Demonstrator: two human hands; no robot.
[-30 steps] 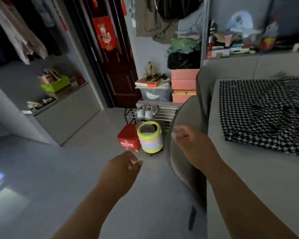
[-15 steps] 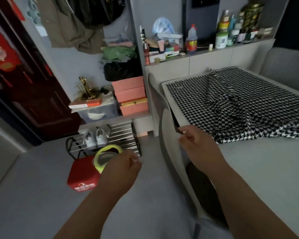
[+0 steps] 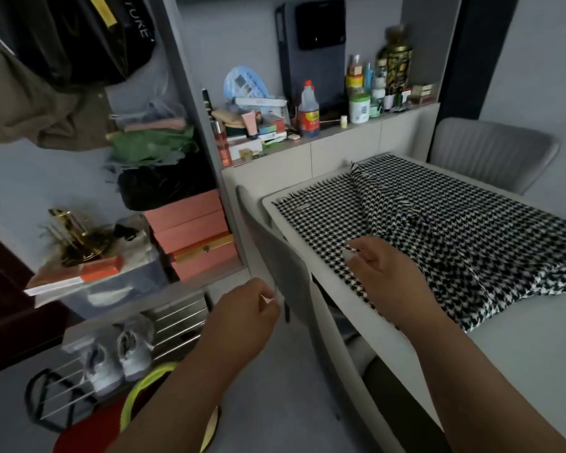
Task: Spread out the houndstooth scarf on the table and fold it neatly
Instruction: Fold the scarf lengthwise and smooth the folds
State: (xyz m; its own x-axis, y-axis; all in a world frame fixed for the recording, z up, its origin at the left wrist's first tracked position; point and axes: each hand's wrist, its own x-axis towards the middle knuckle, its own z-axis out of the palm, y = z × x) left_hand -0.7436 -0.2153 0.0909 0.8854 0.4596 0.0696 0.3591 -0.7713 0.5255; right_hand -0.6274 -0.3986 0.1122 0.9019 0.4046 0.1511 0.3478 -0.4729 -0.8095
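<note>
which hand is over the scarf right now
The right hand: it is over the near edge of the houndstooth scarf on the table. The left hand hangs off the table, above the floor.

White letters are seen on the black bag (image 3: pixel 89 37) hanging at the 11 o'clock corner. Only "UTURE" can be read; the start is hidden. A red label is seen on the bottle (image 3: pixel 308 111) at 12 o'clock, but its words are too blurred to be read.
</note>
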